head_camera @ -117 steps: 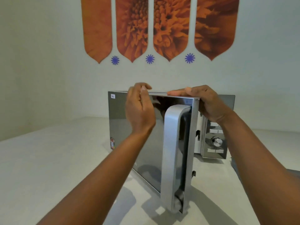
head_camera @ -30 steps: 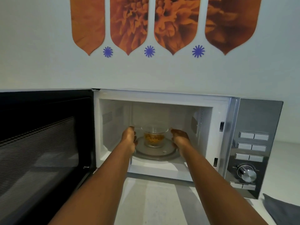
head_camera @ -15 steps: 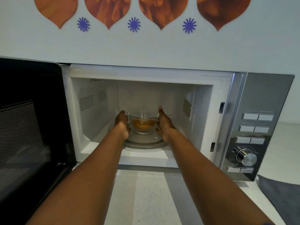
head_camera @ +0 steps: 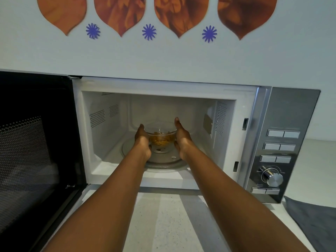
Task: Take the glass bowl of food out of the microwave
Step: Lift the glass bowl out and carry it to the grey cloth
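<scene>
At frame centre, inside the open microwave [head_camera: 169, 86], one glass bowl of food [head_camera: 162, 138] sits above the turntable [head_camera: 163, 160], clasped between two hands: left hand [head_camera: 142, 140] and right hand [head_camera: 182, 138] pressing its sides.

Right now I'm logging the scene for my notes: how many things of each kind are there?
Microwave: 1
Glass bowl of food: 1
Glass turntable: 1
Hands, left and right, on the bowl's sides: 2
Orange wall panels: 4
Purple flower stickers: 3
Grey cloth: 1
Total: 13
</scene>
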`<state>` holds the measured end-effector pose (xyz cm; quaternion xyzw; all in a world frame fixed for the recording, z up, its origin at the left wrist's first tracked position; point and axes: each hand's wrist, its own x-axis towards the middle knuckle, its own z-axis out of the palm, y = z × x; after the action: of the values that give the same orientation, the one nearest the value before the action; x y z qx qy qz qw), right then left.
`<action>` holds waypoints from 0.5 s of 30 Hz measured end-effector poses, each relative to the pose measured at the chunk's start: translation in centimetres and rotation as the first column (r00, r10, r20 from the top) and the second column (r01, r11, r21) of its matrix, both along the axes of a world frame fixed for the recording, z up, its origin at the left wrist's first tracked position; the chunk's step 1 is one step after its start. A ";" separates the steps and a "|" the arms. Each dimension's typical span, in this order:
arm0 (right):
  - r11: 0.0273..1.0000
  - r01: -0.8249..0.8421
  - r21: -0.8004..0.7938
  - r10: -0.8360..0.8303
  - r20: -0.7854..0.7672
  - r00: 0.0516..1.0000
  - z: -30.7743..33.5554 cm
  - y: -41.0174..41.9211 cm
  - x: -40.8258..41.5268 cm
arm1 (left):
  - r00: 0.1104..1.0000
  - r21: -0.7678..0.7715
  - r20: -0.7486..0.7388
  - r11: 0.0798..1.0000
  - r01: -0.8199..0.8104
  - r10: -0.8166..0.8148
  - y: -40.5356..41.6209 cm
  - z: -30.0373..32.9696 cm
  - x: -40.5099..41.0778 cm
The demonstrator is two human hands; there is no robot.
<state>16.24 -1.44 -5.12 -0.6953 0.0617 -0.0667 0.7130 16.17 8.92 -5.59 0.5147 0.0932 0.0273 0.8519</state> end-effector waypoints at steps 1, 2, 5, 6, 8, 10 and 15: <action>1.000 0.006 0.003 -0.006 0.010 1.000 0.2 0.0 -0.3 | 1.000 0.007 0.009 1.000 -0.007 0.007 -0.2 0.2 -0.3; 1.000 0.008 0.010 -0.008 0.018 1.000 0.4 0.0 -0.8 | 1.000 0.014 0.015 1.000 -0.010 0.010 -0.4 0.4 -0.7; 0.999 -0.008 0.043 0.007 0.035 0.999 0.8 0.0 -2.2 | 1.000 0.036 0.009 0.999 -0.023 0.023 -1.1 1.1 -2.1; 0.999 -0.017 0.051 0.015 0.040 0.999 0.9 0.0 -2.8 | 0.999 0.044 0.002 0.998 -0.033 0.033 -1.3 1.4 -2.6; 0.997 -0.031 0.065 0.028 0.050 0.998 1.2 0.1 -4.1 | 0.998 0.062 0.008 0.997 -0.055 0.055 -1.7 1.8 -3.5; 0.997 -0.032 0.071 0.028 0.061 0.998 1.6 0.1 -5.5 | 0.995 0.091 0.040 0.992 -0.090 0.086 -2.0 2.2 -4.7; 1.000 -0.013 0.026 0.010 0.100 0.995 2.6 0.0 -9.1 | 0.976 0.100 0.079 0.972 -0.212 0.204 -2.6 2.6 -7.5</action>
<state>7.18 -1.46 -2.52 -0.6817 0.0231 -0.0963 0.7249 8.71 6.31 -3.04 0.5461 0.1160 0.1389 0.8179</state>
